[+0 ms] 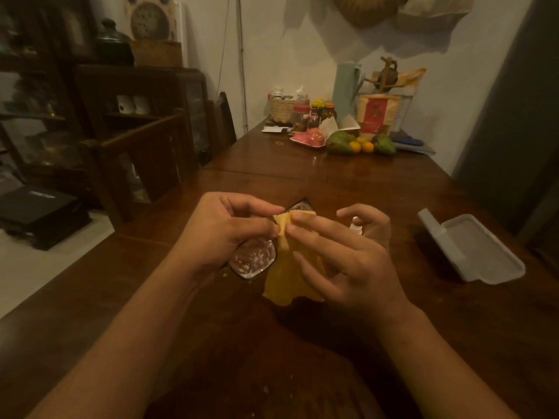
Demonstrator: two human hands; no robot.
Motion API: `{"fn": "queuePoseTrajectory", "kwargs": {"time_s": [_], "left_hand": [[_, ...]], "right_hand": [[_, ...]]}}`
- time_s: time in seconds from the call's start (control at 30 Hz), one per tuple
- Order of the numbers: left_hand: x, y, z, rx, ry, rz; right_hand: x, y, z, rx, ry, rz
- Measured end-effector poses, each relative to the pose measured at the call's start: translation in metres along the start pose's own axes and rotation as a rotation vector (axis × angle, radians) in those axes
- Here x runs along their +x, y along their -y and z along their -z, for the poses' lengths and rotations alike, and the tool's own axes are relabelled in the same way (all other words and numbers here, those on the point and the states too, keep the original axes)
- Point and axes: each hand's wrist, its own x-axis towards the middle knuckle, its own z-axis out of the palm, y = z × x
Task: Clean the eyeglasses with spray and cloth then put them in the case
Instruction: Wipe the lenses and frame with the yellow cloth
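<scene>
Dark-framed eyeglasses are held above the brown wooden table by my left hand, which grips them at the bridge. The near lens is speckled with white droplets. The far lens is mostly covered by a yellow cloth, which my right hand pinches against it with thumb and fingers; the cloth hangs down below. A small white spray bottle shows partly behind my right hand. The grey glasses case lies open on the table to the right.
The far end of the table holds fruit, jars, a woven basket, a pale jug and packets. A wooden chair and dark cabinets stand at the left. A grey door or wall is at the right.
</scene>
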Motion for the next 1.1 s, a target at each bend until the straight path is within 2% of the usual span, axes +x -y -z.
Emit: {"fn": "queuePoseTrajectory", "kwargs": {"time_s": [0.27,0.43,0.53,0.77,0.93,1.1], "left_hand": [[0.000,0.001,-0.001,-0.012,-0.025,0.019],[-0.001,0.000,-0.001,-0.011,-0.007,0.018],[0.000,0.000,-0.001,-0.022,0.005,0.021],[0.001,0.004,-0.002,-0.002,0.037,0.021],[0.003,0.006,-0.002,-0.024,0.030,0.004],[0.005,0.008,-0.002,0.005,-0.020,0.027]], "right_hand": [[-0.003,-0.011,0.008,-0.061,-0.055,0.002],[-0.001,0.003,0.000,-0.047,-0.016,0.014],[-0.001,-0.001,0.001,0.061,0.076,-0.029],[-0.001,-0.007,0.000,0.066,0.048,-0.126],[0.000,-0.001,-0.006,0.069,0.060,-0.026],[0.000,-0.010,-0.002,0.138,-0.043,-0.021]]}}
